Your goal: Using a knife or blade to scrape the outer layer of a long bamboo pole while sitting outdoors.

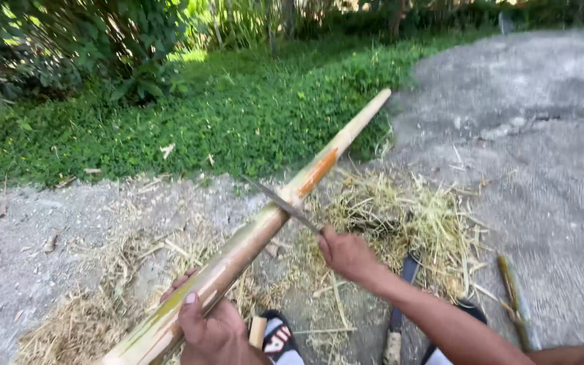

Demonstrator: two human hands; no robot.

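Left hand (212,329) fingers clenched around the long bamboo pole (272,220), right hand (347,255) gripping a knife (280,201), blade laid across the pole, straw shavings (407,220) littering the concrete ground (542,169)

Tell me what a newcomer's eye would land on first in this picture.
First, the long bamboo pole slanting from the bottom left up toward the grass; the left hand grips its near end. Next, the knife laid across the pole's middle, held by the right hand. Under both lies a heap of pale shavings on the concrete ground.
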